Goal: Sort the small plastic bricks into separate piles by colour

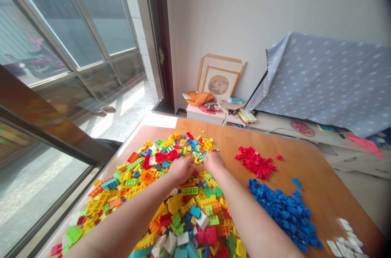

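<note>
Both hands reach into a large heap of mixed coloured building bricks (175,205) on a wooden table. My left hand (182,168) lies over the upper middle of the heap, its fingers curled and pointing down among the bricks. Just to its right, my right hand (213,163) touches the heap's right edge, knuckles up, its fingertips hidden. Whatever either hand may hold cannot be made out. Right of the hands lies a small pile of red bricks (256,162). Nearer, beyond my right forearm, is a larger blue pile (284,213), with some white bricks (346,241) at the lower right.
A white sheet (160,121) lies at the table's (222,140) far left corner. Behind the table stand a low cabinet (204,113) with framed pictures (219,83) and a dotted grey-blue cloth (326,83). Glass windows (82,18) line the left side.
</note>
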`<state>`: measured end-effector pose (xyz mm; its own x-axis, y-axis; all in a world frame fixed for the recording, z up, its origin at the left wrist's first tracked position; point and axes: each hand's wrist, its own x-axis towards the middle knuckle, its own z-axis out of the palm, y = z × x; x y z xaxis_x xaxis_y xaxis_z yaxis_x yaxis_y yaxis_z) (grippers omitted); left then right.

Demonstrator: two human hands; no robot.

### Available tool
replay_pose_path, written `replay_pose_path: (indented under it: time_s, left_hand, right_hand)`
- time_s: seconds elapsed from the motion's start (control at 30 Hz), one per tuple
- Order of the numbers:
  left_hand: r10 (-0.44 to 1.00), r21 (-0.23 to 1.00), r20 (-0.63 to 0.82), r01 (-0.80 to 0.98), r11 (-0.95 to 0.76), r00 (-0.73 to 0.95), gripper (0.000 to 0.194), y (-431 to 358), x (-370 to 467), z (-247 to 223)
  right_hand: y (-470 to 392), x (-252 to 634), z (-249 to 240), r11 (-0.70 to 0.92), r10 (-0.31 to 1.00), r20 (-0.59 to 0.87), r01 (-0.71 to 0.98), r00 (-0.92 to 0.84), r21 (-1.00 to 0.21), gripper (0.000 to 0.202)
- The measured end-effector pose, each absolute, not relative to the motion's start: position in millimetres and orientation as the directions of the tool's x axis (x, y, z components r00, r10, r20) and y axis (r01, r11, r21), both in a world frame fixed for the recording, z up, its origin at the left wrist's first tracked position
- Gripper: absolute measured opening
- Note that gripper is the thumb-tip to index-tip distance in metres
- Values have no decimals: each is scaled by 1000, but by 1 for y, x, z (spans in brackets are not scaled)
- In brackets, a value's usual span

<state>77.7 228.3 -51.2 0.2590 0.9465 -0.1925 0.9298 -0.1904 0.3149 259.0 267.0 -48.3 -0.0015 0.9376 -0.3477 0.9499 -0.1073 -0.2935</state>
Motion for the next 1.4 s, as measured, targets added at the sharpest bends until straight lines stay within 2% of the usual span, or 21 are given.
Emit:
replay_pose_path:
  time_s: [0.3,0.5,0.63,0.7,0.73,0.77,0.8,0.83,0.87,0.97,1.2,1.33,1.4]
  left_hand:
    - [957,281,-223,953,-117,184,29,230,84,-51]
    - [960,285,-213,951,-116,181,30,227,85,-47]
    - [962,295,-201,948,-120,185,31,225,85,-46]
    - [963,299,-198,947,-120,184,31,224,84,-47]
    - [963,300,-198,947,-118,182,31,225,84,-48]
    - [963,300,-199,947,-115,180,31,225,83,-49]
    - [963,298,-202,948,-112,178,31,226,83,-50]
    - [963,296,-206,949,-110,176,30,227,83,-51]
    - [962,294,-211,950,-109,176,30,229,83,-52]
    - [957,283,-230,953,-110,179,27,233,85,-54]
    - [941,242,-253,957,-162,223,23,239,91,-44]
    - [933,204,-244,955,-217,264,21,238,95,-30]
    - [934,177,-232,956,-234,271,22,237,97,-23]
  right_hand:
    - [265,246,-45,-140,947,-321,913,10,-384,18]
    - [264,251,-49,-198,957,-290,764,15,-614,6]
    - [245,270,-46,-226,957,-287,545,-28,-807,21]
    - [226,284,-45,-259,954,-291,276,-79,-925,27]
    - [217,291,-45,-290,949,-290,22,-122,-957,26]
    - [207,298,-45,-319,944,-285,-232,-168,-919,24]
    - [199,304,-46,-347,936,-280,-439,-211,-829,23]
    - [192,309,-46,-370,929,-278,-587,-243,-720,22]
    - [186,312,-46,-389,921,-288,-661,-262,-641,23]
    - [179,318,-43,-428,895,-360,-738,-265,-521,24]
    - [171,329,-26,-415,864,-444,-833,-236,-366,27]
    - [157,341,-23,-330,848,-519,-874,-109,-356,21]
    - [147,351,-24,-263,848,-530,-856,15,-445,17]
